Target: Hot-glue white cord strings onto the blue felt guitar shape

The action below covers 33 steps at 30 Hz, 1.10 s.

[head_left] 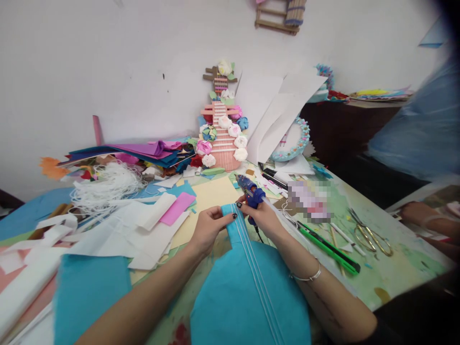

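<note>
A turquoise guitar-shaped craft piece (226, 292) lies in front of me, its narrow neck pointing away. Several white strings (256, 273) run along it from the neck down over the wide body. My left hand (208, 230) is closed on the left side of the neck's end, thumb on top near the strings. My right hand (264, 218) is wrapped round a blue glue gun (247, 184) whose nozzle points away and up to the left. The right thumb also touches the neck's end beside the strings. Part of the glue gun's handle is hidden behind that hand.
Against the wall stands a pink guitar craft (226, 143) with paper flowers. White string (108, 184) is heaped at left, among paper sheets (108, 230). A green utility knife (330, 249) and scissors (366, 232) lie at right. Another person's arm (420, 215) shows at the right edge.
</note>
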Motion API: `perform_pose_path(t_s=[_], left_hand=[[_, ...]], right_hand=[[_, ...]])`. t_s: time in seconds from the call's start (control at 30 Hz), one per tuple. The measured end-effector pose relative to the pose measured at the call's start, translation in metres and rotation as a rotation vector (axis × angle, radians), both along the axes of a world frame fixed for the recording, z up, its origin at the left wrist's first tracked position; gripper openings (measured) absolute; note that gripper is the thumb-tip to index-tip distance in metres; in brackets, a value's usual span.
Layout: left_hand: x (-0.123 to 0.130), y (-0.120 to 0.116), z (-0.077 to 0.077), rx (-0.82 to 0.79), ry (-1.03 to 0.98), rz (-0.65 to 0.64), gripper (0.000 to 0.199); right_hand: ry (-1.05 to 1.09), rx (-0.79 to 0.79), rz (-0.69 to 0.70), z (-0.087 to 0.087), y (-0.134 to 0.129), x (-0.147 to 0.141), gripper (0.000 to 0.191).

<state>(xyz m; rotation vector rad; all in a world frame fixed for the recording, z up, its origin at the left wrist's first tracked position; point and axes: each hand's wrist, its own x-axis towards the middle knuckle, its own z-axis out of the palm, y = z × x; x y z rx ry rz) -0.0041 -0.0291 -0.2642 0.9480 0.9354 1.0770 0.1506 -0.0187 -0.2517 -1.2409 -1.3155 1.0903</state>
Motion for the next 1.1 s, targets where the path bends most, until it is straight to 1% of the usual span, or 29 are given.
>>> perform_pose_path(t_s=[0.07, 0.13, 0.23, 0.37, 0.47, 0.53, 0.6, 0.67, 0.77, 0.9, 1.0, 1.1], left_hand=[[-0.001, -0.001, 0.001, 0.006, 0.029, -0.005, 0.036], [-0.001, -0.001, 0.000, 0.004, 0.036, -0.012, 0.037], [-0.002, 0.000, -0.001, -0.010, 0.050, -0.031, 0.039], [-0.002, 0.001, -0.003, -0.006, 0.099, -0.049, 0.042], [-0.003, 0.001, -0.003, 0.030, 0.148, -0.010, 0.044], [-0.004, 0.001, -0.001, 0.067, 0.182, 0.009, 0.050], [-0.004, 0.001, 0.000, 0.103, 0.204, -0.002, 0.056], [-0.004, 0.002, 0.001, 0.122, 0.200, -0.018, 0.053], [-0.004, 0.002, -0.001, 0.057, 0.134, -0.020, 0.045], [-0.002, 0.001, -0.005, -0.073, 0.086, -0.004, 0.042], [-0.002, 0.000, -0.005, -0.103, 0.098, 0.021, 0.043], [-0.002, -0.002, -0.002, -0.094, 0.121, 0.044, 0.043]], right_hand=[[0.003, -0.025, 0.011, 0.003, -0.001, 0.001, 0.025], [0.018, -0.015, 0.025, 0.002, -0.001, 0.001, 0.028], [0.024, 0.025, 0.033, -0.002, 0.001, 0.001, 0.032], [0.027, 0.044, 0.036, -0.007, 0.002, 0.001, 0.031], [0.035, 0.047, 0.019, -0.008, 0.002, 0.000, 0.031], [0.023, 0.041, -0.001, -0.008, 0.002, 0.000, 0.029], [0.013, 0.042, -0.012, -0.008, 0.001, 0.000, 0.029], [0.018, 0.040, -0.023, -0.008, 0.001, 0.000, 0.029], [0.044, 0.012, -0.036, -0.005, 0.001, -0.001, 0.031], [0.053, -0.011, -0.045, -0.004, 0.000, -0.002, 0.029], [0.059, -0.008, -0.036, -0.005, 0.001, -0.002, 0.029], [0.071, -0.007, -0.018, -0.004, 0.000, -0.001, 0.031]])
